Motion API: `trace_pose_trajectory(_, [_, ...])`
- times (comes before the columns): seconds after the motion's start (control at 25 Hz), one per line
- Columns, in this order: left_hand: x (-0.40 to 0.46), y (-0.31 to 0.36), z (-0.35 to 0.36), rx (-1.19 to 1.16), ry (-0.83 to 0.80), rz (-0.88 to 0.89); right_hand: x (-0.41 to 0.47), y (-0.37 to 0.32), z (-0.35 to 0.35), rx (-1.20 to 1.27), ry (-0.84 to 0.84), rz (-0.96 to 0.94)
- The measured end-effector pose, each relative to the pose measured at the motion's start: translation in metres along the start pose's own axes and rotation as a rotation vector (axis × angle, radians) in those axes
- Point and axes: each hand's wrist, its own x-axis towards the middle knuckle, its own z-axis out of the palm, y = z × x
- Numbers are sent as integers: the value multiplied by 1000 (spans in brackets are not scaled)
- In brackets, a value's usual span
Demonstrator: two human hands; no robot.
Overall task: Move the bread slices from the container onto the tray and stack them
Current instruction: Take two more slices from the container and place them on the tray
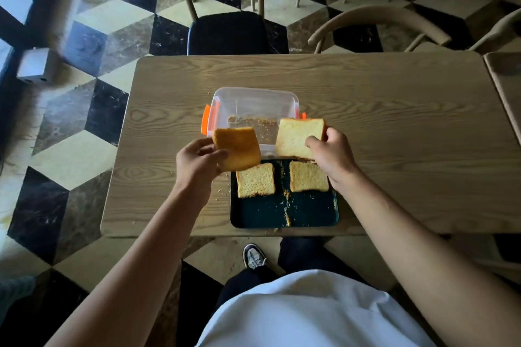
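Note:
A clear plastic container (248, 104) with orange clips stands on the wooden table, holding only crumbs. Just in front of it lies a dark tray (310, 214) with two bread slices flat side by side at its far end, one on the left (255, 181) and one on the right (308, 176). My left hand (197, 162) grips a browner slice (236, 148) in the air above the tray's far left corner. My right hand (331, 153) holds a paler slice (296, 137) tilted above the right-hand slice.
Crumbs lie down the middle of the tray and on the wooden table (394, 121). A dark-seated chair (228, 32) stands behind the table, other wooden chairs (377, 22) at the back right. A second table's edge (504, 79) is at the far right.

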Motion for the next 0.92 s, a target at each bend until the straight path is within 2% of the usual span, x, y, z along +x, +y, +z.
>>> trace_pose_trajectory(0.2, [-31, -57, -15, 3, -144, -216, -30, 70, -20, -10, -57, 123])
trace_pose_trajectory(0.36, [-35, -91, -9, 64, -141, -305, -33, 114, -16, -45, -163, 280])
trace_pose_trajectory(0.6, [-28, -123, 3, -44, -87, -429, -25, 137, -7, -84, -193, 355])
trace_pose_trajectory(0.8, [-22, -135, 9, 132, 9, -390, -15, 139, -6, -148, -177, 309])
trace_pose_trajectory(0.92, [-22, -134, 11, 289, 46, -338, -10, 135, -8, -301, -156, 213])
